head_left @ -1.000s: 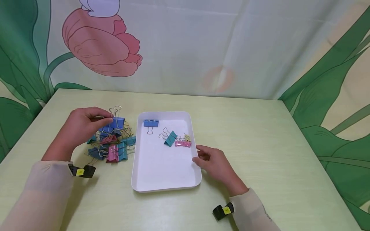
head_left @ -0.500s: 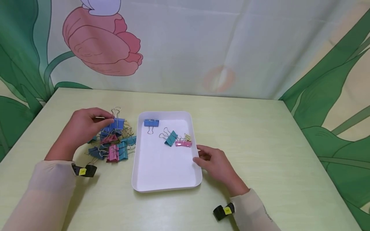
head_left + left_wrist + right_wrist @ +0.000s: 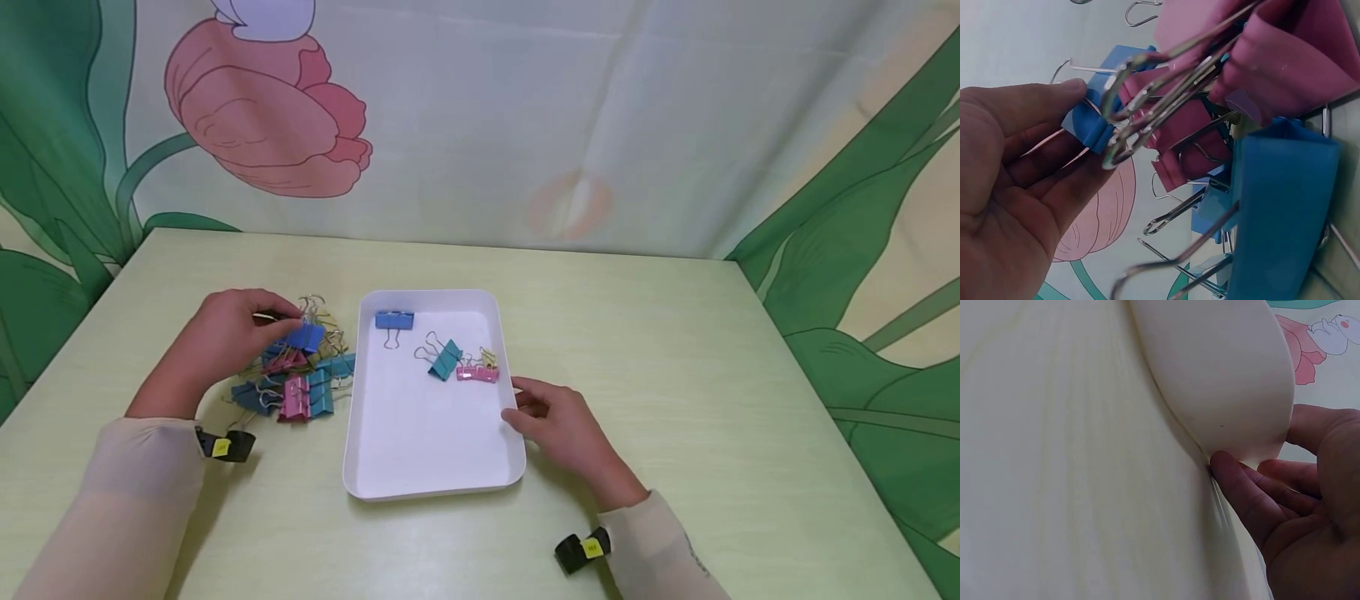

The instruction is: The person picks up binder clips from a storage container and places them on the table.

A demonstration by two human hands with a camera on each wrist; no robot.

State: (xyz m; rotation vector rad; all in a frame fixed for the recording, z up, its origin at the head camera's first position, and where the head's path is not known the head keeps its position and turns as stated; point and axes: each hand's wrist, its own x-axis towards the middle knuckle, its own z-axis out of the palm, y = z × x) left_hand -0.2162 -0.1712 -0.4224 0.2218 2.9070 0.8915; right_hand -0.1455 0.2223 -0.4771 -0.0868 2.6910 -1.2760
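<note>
My left hand [image 3: 232, 337] pinches a blue binder clip [image 3: 306, 337] at the top of a heap of binder clips. In the left wrist view, thumb and fingers hold the blue clip beside a pink clip [image 3: 1188, 140], with a large blue-green clip [image 3: 1285, 206] close to the camera. A white tray [image 3: 427, 450] stands right of the heap. Inside it lie a blue clip [image 3: 394, 320], a teal clip [image 3: 446, 360], a pink clip [image 3: 477, 375] and a small yellow clip [image 3: 489, 358]. My right hand [image 3: 558, 425] grips the tray's right side, thumb at the rim.
The heap holds several pink, blue and teal clips, including an upright pink clip [image 3: 295, 398] near the tray's left wall. A pale wooden table [image 3: 675, 375] lies beneath, with a printed curtain [image 3: 480, 125] behind its far edge.
My left hand has shifted slightly right and toward me; the blue clip it pinches has tipped and sits lower. The right hand and tray hold their place.
</note>
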